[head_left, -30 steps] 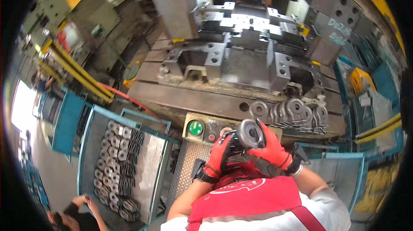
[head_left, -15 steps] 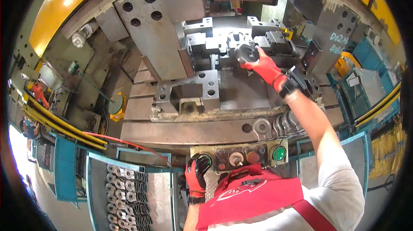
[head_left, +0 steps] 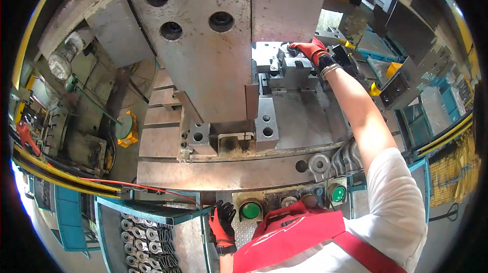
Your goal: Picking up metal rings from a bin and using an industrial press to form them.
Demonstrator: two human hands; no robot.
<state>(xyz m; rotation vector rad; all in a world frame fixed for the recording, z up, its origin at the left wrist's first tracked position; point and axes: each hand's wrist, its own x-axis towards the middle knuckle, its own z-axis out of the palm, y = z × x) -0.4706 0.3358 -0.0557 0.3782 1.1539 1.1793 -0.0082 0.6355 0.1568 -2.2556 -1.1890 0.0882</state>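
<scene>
My right hand point(head_left: 311, 49), in a red glove, reaches far into the press, at the top of a metal die block point(head_left: 296, 72). Its fingers point left and bend down over the block; what they grip is too small and partly hidden to make out. Down by the control panel, my left hand point(head_left: 222, 223), in a red glove with black fingers, holds nothing, its fingers loosely apart. Just right of it is a green push button point(head_left: 250, 210). On the press bed's front ledge, a ring-ended metal part point(head_left: 319, 164) lies beside several similar metal parts point(head_left: 348, 158).
A large steel upper block point(head_left: 198, 65) with bolt holes hangs left of my right arm. Lower left, a blue-framed bin point(head_left: 101, 227) bears rows of metal parts point(head_left: 140, 242). Another green button point(head_left: 338, 193) sits at the panel's right. A red hose point(head_left: 142, 185) crosses at left.
My right hand has carried a dark ring-shaped part deeper into the die, where the part is mostly lost from sight. My left hand has come away from the green button. The view has shifted forward.
</scene>
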